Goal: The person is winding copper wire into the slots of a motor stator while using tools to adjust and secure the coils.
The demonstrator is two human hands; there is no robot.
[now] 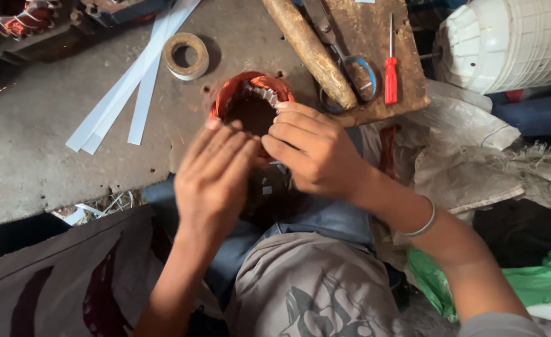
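A round motor stator (248, 100) with copper-coloured windings stands on end between my knees. My left hand (216, 178) lies flat against its near left rim, fingers together and pointing up. My right hand (316, 153) curls over the near right rim, fingertips pressing on the winding and on small white paper strips tucked in it. The lower part of the stator is hidden behind both hands.
A tape roll (186, 55) and long white paper strips (128, 81) lie on the grey floor to the left. A wooden board (406, 81) holds a wooden handle (309, 50), scissors (344, 68) and a red screwdriver (391, 78). A white fan guard (506, 40) and green bag (537, 281) are right.
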